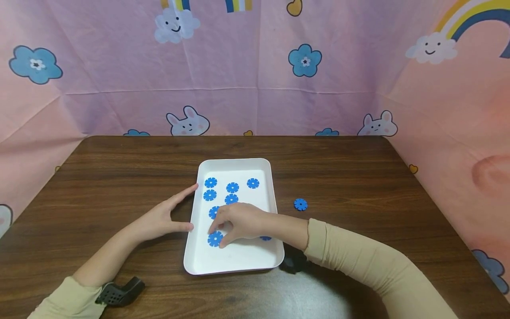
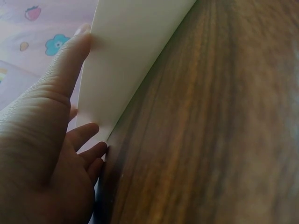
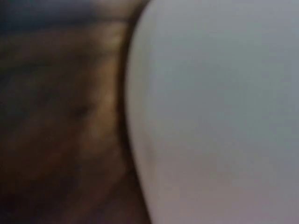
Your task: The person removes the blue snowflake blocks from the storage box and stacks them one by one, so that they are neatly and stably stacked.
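Observation:
A white tray [image 1: 231, 261] lies on the table with several notched blue plastic discs inside, among them a disc [image 1: 210, 182] at its far left corner. My left hand [image 1: 159, 219] is spread beside the tray, thumb and forefinger stretched out to its left wall. In the left wrist view, the thumb lies along the tray's side [image 2: 126, 51]. Over the tray, my right hand [image 1: 244, 220] pinches a blue disc [image 1: 215, 239] across its edges, between thumb and curved fingers. Its palm and wrist partly hide other discs. The right wrist view is blurred and shows only the tray's rim [image 3: 140, 102].
One more blue disc [image 1: 300, 204] lies on the brown wooden table [image 1: 338, 177], right of the tray. Close to the tray's near right corner is a dark object [image 1: 294, 262] under the right forearm. A patterned cloth [image 1: 239, 66] hangs behind the table.

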Motion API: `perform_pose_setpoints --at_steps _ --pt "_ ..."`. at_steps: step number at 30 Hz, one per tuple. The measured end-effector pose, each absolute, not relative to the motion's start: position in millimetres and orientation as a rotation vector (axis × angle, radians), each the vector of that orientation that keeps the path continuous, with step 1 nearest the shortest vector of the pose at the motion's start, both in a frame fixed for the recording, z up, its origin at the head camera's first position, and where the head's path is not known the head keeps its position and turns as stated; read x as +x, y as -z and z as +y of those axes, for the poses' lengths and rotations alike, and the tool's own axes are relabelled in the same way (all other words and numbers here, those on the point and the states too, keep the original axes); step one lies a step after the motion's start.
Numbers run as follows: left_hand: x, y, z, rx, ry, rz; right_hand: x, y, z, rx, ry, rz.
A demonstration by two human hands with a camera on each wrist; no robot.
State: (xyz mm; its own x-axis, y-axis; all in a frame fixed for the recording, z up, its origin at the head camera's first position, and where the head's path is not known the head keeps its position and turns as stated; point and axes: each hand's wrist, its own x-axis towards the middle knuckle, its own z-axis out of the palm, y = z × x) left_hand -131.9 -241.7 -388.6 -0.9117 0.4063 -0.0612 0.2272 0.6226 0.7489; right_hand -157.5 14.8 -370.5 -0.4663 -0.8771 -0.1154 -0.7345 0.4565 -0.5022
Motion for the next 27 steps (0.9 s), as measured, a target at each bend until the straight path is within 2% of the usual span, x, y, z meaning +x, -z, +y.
perform_pose_setpoints --at_steps 27 --pt "-132 388 -243 0.521 -1.181 2.614 -159 362 26 -1.327 0.656 2.368"
